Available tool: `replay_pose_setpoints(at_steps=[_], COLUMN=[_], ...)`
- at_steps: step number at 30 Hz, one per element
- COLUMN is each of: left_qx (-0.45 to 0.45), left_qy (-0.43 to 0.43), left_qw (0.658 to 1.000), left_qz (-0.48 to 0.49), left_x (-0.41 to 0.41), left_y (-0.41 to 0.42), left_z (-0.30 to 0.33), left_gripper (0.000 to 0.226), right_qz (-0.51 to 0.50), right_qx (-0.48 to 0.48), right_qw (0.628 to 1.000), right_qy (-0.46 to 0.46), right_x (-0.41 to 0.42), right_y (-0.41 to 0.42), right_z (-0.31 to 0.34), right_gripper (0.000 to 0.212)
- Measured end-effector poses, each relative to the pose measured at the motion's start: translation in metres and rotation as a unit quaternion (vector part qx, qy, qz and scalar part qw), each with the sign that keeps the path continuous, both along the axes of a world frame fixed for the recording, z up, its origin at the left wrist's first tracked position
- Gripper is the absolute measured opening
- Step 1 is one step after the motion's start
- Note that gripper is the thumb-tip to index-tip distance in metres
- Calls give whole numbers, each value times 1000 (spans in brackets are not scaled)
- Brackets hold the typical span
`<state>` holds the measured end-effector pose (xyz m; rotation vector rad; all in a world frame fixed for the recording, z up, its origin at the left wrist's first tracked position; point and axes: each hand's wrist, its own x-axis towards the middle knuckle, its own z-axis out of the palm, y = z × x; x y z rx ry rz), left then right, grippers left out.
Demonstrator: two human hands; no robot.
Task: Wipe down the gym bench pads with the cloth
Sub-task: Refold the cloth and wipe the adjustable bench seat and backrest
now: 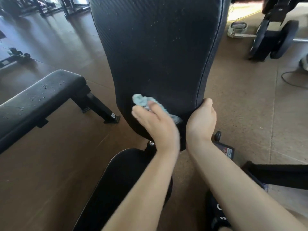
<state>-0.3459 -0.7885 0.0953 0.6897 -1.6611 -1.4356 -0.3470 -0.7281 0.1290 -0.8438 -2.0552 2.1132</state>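
Note:
The black back pad of the gym bench rises tilted in front of me, its upper part speckled with small droplets. My left hand presses a light blue cloth against the pad's lower end. My right hand grips the lower right edge of the same pad, thumb on the front face. Below my arms lies the black seat pad, partly hidden by my left forearm.
A second flat black bench, wet with droplets, stands to the left. Weight plates on a bar and a white container are at the upper right. A cable lies on the floor at the right. The bench's frame extends to the lower right.

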Motion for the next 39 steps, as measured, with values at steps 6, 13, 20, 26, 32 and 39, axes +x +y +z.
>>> replay_pose_setpoints(at_steps=[6, 13, 20, 26, 32, 39], left_qx=[-118, -7, -316, -396, -139, -549], left_qy=[-1, 39, 107, 106, 21, 155], left_qw=[990, 995, 941, 911, 989, 816], left_qz=[-77, 86, -50, -44, 52, -98], left_x=[10, -31, -3, -13, -26, -8], left_y=[-1, -45, 0, -27, -61, -19], left_z=[-9, 17, 13, 10, 16, 21], left_gripper=[8, 13, 22, 16, 8, 22], right_qz=[24, 50, 31, 44, 31, 31], right_qx=[-94, -113, -93, -94, -58, -89], right_qw=[994, 990, 993, 993, 996, 995], right_qy=[-54, -65, -60, -48, -54, -43], right_x=[-8, -7, -4, -2, -1, 1], right_y=[5, 5, 1, 3, -3, 0], right_z=[10, 8, 12, 12, 16, 14], right_gripper=[36, 40, 43, 39, 39, 38])
